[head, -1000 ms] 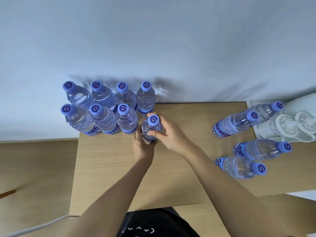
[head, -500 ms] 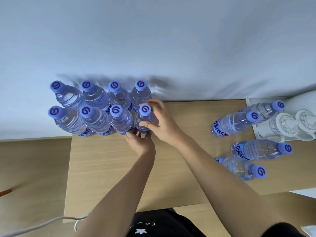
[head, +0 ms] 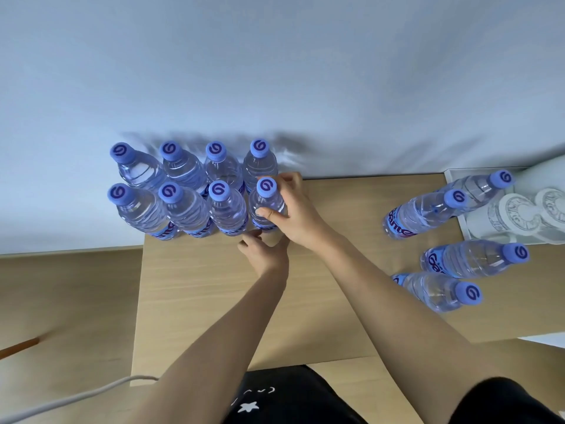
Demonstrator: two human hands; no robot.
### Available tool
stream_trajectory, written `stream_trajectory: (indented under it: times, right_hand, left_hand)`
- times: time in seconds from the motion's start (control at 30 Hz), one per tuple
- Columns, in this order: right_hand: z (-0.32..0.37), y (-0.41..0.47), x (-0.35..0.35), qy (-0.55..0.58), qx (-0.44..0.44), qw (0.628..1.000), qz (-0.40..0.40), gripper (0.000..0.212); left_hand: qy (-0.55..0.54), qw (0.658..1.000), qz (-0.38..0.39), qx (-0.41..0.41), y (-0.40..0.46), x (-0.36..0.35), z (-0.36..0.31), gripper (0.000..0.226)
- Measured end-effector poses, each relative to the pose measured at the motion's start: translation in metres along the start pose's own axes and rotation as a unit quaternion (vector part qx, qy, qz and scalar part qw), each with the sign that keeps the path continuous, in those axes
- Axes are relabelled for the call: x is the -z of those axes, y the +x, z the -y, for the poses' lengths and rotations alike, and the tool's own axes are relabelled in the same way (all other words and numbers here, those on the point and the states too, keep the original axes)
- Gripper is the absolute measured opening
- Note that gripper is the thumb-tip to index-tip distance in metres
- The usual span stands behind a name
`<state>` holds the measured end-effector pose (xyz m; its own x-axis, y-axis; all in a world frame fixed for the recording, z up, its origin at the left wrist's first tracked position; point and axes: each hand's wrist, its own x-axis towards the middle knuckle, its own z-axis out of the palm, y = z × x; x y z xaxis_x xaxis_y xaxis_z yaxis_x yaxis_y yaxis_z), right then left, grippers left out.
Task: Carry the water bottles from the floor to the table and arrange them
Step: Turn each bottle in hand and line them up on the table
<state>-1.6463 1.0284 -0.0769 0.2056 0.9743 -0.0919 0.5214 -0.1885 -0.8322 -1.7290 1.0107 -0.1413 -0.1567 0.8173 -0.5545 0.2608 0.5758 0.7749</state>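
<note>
At worktop [head: 214, 301] back-left, R hand [head: 296, 214] fingers curl round front-row end bottle [head: 265, 206]; L hand [head: 266, 254] fingers loosely curled beside its base.

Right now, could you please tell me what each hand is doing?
Left hand: open, fingers loose at the base of the bottle, holding nothing.
Right hand: gripping that bottle, the front row's rightmost, around its body.

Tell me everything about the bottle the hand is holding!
The held bottle is clear ribbed plastic full of water, with a blue cap bearing a dark swirl and a blue label low down. It stands upright on the wooden table, last in the front row of four. The right hand grips its side; the left hand hovers near its base.
</note>
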Motion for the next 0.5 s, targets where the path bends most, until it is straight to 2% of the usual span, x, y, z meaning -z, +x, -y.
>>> stream_trajectory:
  times: [0.2,0.3,0.5]
  right_hand:
    - [0.005,-0.009,0.008,0.093,-0.038,0.994,-0.037,0.085]
    - [0.007,-0.018,0.025,0.067,-0.034,0.994,-0.079,0.085]
    - [0.002,-0.047,0.098,-0.045,-0.021,0.976,-0.210,0.069]
  left_hand:
    - [0.026,0.995,0.091,-0.022,-0.019,0.016,-0.004,0.034]
    - [0.021,0.992,0.115,-0.037,-0.029,0.020,-0.014,0.031]
    - [0.021,0.979,0.181,-0.087,-0.053,0.016,-0.034,0.027]
